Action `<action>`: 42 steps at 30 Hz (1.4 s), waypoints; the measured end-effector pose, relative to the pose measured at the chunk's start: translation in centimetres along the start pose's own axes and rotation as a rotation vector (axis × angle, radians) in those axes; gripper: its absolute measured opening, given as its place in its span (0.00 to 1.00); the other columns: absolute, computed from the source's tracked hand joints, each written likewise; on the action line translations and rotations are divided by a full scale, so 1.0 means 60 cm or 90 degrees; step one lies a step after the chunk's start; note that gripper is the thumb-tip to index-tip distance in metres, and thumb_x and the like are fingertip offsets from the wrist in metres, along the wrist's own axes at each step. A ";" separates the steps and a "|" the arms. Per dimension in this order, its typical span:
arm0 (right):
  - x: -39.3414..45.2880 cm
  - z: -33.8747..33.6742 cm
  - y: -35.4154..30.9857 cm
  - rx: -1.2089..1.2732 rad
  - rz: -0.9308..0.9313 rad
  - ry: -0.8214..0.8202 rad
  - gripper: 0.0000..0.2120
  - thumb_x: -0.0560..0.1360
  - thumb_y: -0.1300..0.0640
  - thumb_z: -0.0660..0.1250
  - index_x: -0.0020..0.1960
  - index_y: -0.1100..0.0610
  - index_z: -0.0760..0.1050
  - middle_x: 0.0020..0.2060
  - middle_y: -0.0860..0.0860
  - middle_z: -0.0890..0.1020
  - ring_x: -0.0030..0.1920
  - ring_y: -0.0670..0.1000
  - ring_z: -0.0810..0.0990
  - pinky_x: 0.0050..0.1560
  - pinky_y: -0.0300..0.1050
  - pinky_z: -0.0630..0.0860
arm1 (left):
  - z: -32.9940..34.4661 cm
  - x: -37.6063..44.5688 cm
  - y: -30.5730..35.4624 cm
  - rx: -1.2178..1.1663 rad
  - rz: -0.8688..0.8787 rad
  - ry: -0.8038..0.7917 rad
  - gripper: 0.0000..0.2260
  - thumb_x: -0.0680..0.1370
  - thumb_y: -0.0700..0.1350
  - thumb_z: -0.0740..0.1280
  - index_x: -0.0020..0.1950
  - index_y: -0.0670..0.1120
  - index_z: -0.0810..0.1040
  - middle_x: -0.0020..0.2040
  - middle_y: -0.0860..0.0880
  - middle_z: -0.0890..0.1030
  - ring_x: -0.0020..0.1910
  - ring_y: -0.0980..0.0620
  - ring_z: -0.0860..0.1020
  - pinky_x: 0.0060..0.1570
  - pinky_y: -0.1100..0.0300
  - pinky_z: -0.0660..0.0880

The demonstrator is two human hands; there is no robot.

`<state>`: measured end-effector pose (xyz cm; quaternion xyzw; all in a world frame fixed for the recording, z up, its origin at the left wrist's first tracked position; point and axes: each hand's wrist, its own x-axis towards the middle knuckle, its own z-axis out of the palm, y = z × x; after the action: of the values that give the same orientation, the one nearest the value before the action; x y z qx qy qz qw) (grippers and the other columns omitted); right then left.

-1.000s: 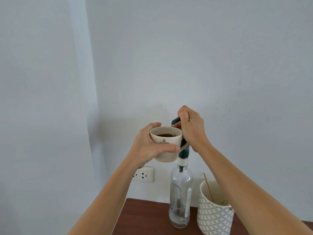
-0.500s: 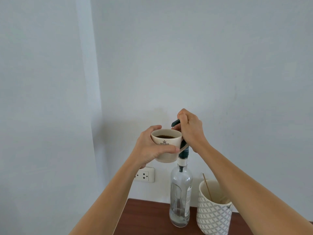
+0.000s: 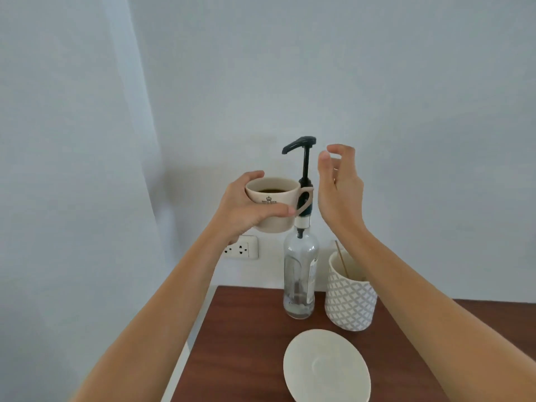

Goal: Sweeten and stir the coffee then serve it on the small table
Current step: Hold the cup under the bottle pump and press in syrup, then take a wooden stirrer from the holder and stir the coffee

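Observation:
My left hand [image 3: 246,210] grips a cream coffee cup [image 3: 274,198] holding dark coffee, lifted in the air beside the pump's stem and slightly below its spout. The dark pump head [image 3: 300,142] stands fully raised on a clear glass syrup bottle [image 3: 300,274]. My right hand [image 3: 339,187] hovers just right of the pump stem, fingers apart and empty, off the pump. A cream saucer [image 3: 326,367] lies on the dark wooden table [image 3: 240,343] in front of the bottle.
A white patterned holder [image 3: 349,300] with thin wooden stir sticks [image 3: 340,258] stands right of the bottle. A wall socket [image 3: 242,248] sits behind my left wrist. White walls close the back and left; the table's left edge runs beneath my left forearm.
My right hand has let go of the pump head and moved right, and the pump has risen to full height. The view has tilted down, showing the saucer and more table.

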<state>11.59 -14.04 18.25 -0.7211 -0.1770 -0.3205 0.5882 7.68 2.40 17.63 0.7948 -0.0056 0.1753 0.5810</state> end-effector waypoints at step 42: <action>-0.370 -0.143 0.244 0.010 0.394 -0.155 0.13 0.81 0.60 0.59 0.49 0.48 0.80 0.44 0.46 0.85 0.48 0.47 0.82 0.54 0.51 0.79 | 0.214 -0.252 -0.313 0.045 0.006 -0.155 0.50 0.59 0.57 0.85 0.76 0.56 0.65 0.64 0.67 0.78 0.67 0.65 0.74 0.68 0.66 0.72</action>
<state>2.44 -23.21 -6.50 -0.7693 -0.0207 -0.0368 0.6375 0.97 -6.31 -7.38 0.8304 -0.0734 0.0802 0.5465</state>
